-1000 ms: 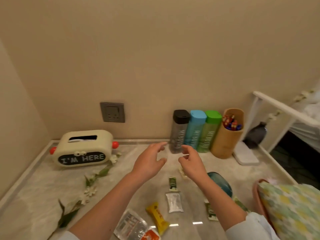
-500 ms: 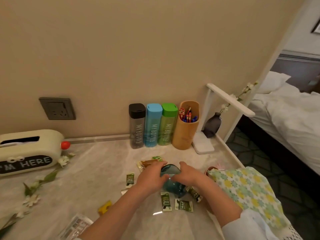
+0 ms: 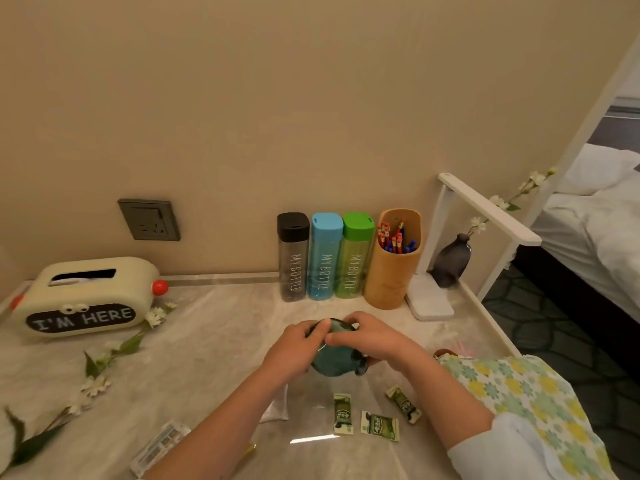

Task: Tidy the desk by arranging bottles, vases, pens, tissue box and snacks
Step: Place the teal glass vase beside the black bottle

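Note:
A teal glass vase [image 3: 334, 363] lies tilted above the desk's middle, its neck pointing right. My left hand [image 3: 294, 348] grips its left side and my right hand [image 3: 370, 337] curls over its top and right. Black [image 3: 293, 258], blue [image 3: 325, 257] and green [image 3: 355, 255] bottles stand in a row at the wall, next to a wooden pen holder [image 3: 393, 271] with red and blue pens. The cream tissue box [image 3: 85, 297] sits at far left. Small green snack packets [image 3: 379, 425] lie near the front.
A flower stem [image 3: 114, 351] lies across the desk's left side. A dark grey vase [image 3: 452, 259] with a flower stands on a white lamp base [image 3: 429, 303] at back right. More wrappers [image 3: 159, 448] lie at the front left. A floral cushion [image 3: 519, 400] is at my right.
Both hands came down from in front of the bottles, took hold of the teal vase and lifted it slightly toward the wall. The view swung right.

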The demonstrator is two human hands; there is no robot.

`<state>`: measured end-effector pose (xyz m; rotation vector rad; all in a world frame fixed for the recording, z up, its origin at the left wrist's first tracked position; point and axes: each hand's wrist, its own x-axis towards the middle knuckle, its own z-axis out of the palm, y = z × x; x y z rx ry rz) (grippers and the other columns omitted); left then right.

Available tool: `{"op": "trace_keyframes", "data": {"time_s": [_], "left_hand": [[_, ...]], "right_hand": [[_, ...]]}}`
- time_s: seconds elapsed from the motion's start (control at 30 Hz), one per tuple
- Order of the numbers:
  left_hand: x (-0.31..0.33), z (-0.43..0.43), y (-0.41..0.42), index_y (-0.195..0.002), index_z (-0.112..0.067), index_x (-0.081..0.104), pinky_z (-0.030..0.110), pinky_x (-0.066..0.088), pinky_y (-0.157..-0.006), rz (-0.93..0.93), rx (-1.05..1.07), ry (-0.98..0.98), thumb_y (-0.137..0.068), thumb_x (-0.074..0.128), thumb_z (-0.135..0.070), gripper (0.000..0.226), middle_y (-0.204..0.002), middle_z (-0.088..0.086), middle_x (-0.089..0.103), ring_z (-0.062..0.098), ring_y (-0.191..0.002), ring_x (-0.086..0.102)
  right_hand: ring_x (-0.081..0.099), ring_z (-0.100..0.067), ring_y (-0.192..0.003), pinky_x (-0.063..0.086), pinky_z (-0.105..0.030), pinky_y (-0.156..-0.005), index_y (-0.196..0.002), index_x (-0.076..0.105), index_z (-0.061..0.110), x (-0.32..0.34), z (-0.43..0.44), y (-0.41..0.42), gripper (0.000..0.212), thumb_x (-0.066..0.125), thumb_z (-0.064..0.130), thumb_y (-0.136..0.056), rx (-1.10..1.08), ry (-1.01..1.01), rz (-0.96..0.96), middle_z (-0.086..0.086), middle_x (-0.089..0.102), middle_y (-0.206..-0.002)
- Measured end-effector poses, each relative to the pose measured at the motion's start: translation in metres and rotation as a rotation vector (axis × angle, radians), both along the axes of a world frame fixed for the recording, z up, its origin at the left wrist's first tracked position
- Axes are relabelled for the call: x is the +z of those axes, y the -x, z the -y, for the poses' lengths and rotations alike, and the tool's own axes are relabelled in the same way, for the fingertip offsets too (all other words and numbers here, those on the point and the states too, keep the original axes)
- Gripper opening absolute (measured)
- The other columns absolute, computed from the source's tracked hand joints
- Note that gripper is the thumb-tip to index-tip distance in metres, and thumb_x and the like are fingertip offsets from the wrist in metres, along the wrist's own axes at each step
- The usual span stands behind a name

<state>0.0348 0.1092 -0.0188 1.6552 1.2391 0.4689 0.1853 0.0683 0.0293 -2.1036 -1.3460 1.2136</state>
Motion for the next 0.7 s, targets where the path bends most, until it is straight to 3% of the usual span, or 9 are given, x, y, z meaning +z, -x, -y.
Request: {"op": "trace_keyframes", "data": {"time_s": [0.1, 0.17, 0.23, 0.33, 0.53, 0.63, 0.7], "left_hand": [[0.013, -0.006, 0.024, -0.106, -0.032, 0.065, 0.025, 0.051, -0.059, 0.109, 0.149, 0.076, -0.088, 0.042, -0.065, 0.044, -0.092, -0.007, 0.068, 0.014, -0.081, 0.065], [0.02, -0.008, 0.039, -0.101, -0.03, 0.065, 0.019, 0.044, -0.052, 0.202, 0.221, 0.105, -0.091, 0.047, -0.058, 0.035, -0.08, -0.007, 0.064, 0.007, -0.065, 0.059], [0.024, -0.011, 0.055, -0.099, -0.025, 0.063, 0.019, 0.042, -0.049, 0.257, 0.29, 0.141, -0.09, 0.05, -0.057, 0.036, -0.074, -0.002, 0.061, 0.009, -0.055, 0.054], [0.027, -0.017, 0.078, -0.109, -0.022, 0.056, 0.028, 0.052, -0.055, 0.371, 0.413, 0.206, -0.086, 0.055, -0.058, 0.043, -0.086, 0.007, 0.064, 0.018, -0.06, 0.059], [0.025, -0.027, 0.109, -0.118, -0.019, 0.043, 0.037, 0.061, -0.069, 0.578, 0.504, 0.232, -0.083, 0.069, -0.042, 0.05, -0.11, 0.013, 0.061, 0.028, -0.078, 0.072], [0.018, -0.039, 0.117, -0.122, -0.017, 0.04, 0.036, 0.06, -0.078, 0.528, 0.481, 0.171, -0.081, 0.073, -0.035, 0.055, -0.112, 0.009, 0.063, 0.024, -0.092, 0.07], [0.013, -0.048, 0.122, -0.122, -0.02, 0.043, 0.034, 0.058, -0.083, 0.44, 0.426, 0.099, -0.078, 0.076, -0.034, 0.058, -0.112, 0.004, 0.064, 0.018, -0.099, 0.066]], "right_hand": [[0.061, -0.013, -0.087, 0.049, -0.023, -0.056, -0.125, 0.053, 0.019, 0.012, -0.016, 0.02, 0.063, 0.077, 0.046, -0.074, -0.022, -0.145, -0.097, -0.004, 0.06, -0.111], [0.062, -0.012, -0.088, 0.051, -0.023, -0.06, -0.124, 0.056, 0.018, 0.015, -0.027, 0.034, 0.061, 0.079, 0.043, -0.073, -0.037, -0.198, -0.187, -0.002, 0.062, -0.108], [0.063, -0.017, -0.099, 0.055, -0.028, -0.068, -0.127, 0.056, 0.017, 0.015, -0.038, 0.048, 0.063, 0.08, 0.038, -0.073, -0.08, -0.245, -0.283, -0.003, 0.062, -0.117], [0.064, -0.019, -0.104, 0.057, -0.031, -0.076, -0.125, 0.057, 0.013, 0.014, -0.055, 0.068, 0.056, 0.08, 0.029, -0.076, -0.158, -0.318, -0.41, -0.007, 0.063, -0.122], [0.069, -0.021, -0.095, 0.058, -0.034, -0.082, -0.099, 0.069, 0.009, 0.017, -0.083, 0.108, 0.023, 0.075, 0.023, -0.082, -0.222, -0.372, -0.583, -0.009, 0.073, -0.099], [0.067, -0.017, -0.092, 0.055, -0.036, -0.087, -0.092, 0.07, 0.017, 0.013, -0.097, 0.119, 0.01, 0.072, 0.022, -0.084, -0.202, -0.4, -0.551, -0.004, 0.072, -0.096], [0.065, -0.013, -0.093, 0.054, -0.029, -0.084, -0.101, 0.069, 0.016, 0.01, -0.105, 0.124, 0.017, 0.072, 0.021, -0.085, -0.17, -0.427, -0.504, 0.002, 0.071, -0.096]]}}
